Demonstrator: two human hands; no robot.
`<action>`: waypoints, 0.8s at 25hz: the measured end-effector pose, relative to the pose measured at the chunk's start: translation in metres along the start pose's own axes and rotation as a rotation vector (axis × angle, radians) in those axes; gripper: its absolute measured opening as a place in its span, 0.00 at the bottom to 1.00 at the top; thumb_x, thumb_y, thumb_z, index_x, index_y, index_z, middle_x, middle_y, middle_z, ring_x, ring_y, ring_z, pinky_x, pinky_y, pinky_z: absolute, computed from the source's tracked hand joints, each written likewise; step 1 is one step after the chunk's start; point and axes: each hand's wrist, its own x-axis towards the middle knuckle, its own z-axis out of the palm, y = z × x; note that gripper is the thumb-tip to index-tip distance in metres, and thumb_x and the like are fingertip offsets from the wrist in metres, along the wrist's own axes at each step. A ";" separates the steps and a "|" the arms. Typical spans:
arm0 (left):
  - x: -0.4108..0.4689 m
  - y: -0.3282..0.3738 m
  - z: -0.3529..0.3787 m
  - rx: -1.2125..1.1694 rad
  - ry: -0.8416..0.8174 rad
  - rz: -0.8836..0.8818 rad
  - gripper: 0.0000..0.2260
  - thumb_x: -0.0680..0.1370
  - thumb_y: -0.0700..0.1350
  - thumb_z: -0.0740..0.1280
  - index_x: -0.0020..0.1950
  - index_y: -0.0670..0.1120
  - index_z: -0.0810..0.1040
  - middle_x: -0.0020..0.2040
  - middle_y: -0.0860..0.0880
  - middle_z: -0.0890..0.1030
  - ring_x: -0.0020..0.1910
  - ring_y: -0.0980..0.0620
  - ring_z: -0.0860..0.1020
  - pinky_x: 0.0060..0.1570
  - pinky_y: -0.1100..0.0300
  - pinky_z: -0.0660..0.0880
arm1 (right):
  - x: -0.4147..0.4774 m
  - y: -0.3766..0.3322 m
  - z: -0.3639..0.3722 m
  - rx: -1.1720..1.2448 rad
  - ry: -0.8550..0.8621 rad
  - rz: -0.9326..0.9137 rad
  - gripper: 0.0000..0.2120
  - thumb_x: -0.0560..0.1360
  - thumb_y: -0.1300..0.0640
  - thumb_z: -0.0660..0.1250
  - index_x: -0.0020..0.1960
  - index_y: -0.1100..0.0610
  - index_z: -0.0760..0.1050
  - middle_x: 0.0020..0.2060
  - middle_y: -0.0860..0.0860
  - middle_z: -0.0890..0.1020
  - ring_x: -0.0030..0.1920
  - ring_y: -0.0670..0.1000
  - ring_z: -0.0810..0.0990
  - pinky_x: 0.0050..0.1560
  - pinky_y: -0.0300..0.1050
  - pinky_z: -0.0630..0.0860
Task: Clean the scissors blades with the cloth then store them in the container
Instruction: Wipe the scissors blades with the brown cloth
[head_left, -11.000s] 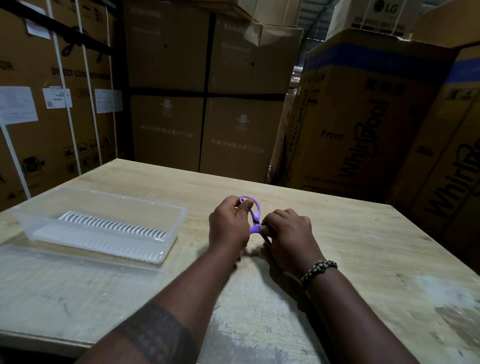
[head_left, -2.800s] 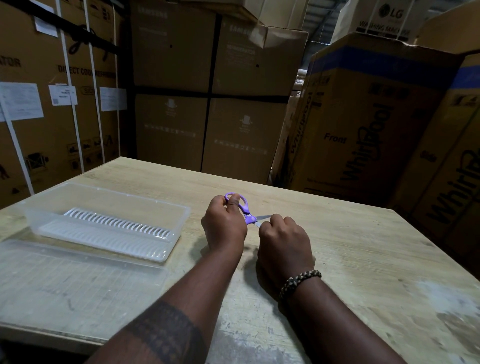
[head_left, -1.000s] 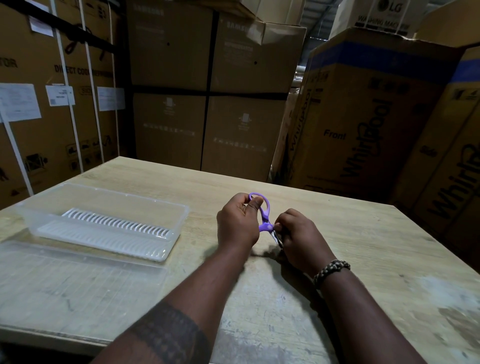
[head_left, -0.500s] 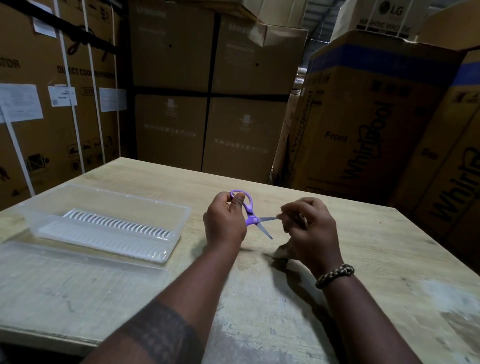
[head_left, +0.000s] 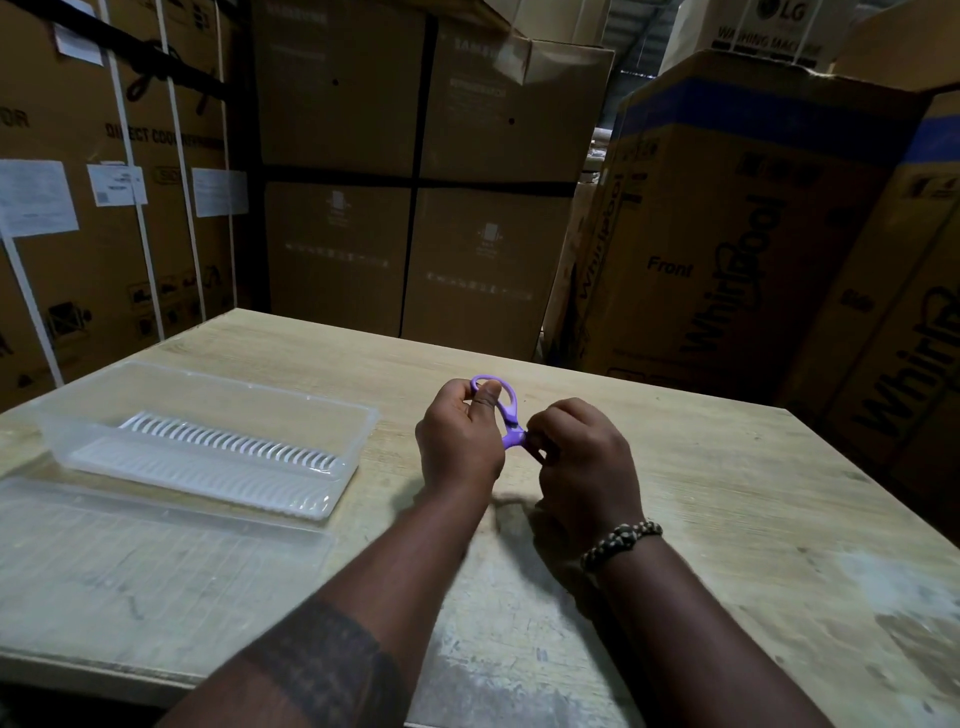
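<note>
Just right of the clear rectangular plastic container (head_left: 234, 387), the left hand (head_left: 457, 441) gripped purple-handled scissors (head_left: 506, 410); the right hand (head_left: 587, 457) pinched their blades, hiding them.

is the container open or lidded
Open: the container is uncovered, its white ribbed insert shows, and the clear lid lies flat on the table just in front of it.

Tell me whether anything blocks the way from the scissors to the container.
Nothing visible does. The left hand and right hand hold the scissors; only bare table lies between them and the container, which stands open, its lid lying beside it.
</note>
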 end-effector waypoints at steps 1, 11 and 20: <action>0.000 -0.001 0.000 -0.013 -0.004 -0.011 0.15 0.82 0.56 0.68 0.42 0.47 0.75 0.33 0.46 0.81 0.32 0.36 0.80 0.31 0.45 0.79 | 0.000 0.003 -0.001 -0.020 0.005 0.023 0.10 0.67 0.72 0.70 0.38 0.57 0.79 0.38 0.50 0.79 0.37 0.55 0.77 0.32 0.51 0.75; -0.003 0.005 -0.005 0.030 0.026 -0.041 0.14 0.83 0.53 0.69 0.41 0.47 0.75 0.31 0.52 0.76 0.31 0.46 0.73 0.31 0.55 0.69 | -0.003 -0.008 -0.005 -0.072 0.026 -0.060 0.10 0.68 0.71 0.67 0.39 0.57 0.78 0.38 0.51 0.80 0.38 0.55 0.76 0.33 0.48 0.71; -0.004 0.007 -0.006 0.062 0.027 -0.077 0.15 0.83 0.52 0.70 0.39 0.48 0.75 0.29 0.52 0.74 0.28 0.51 0.68 0.27 0.58 0.63 | -0.003 0.014 -0.012 -0.145 0.045 0.125 0.14 0.64 0.74 0.64 0.37 0.56 0.78 0.35 0.51 0.80 0.37 0.56 0.77 0.33 0.48 0.74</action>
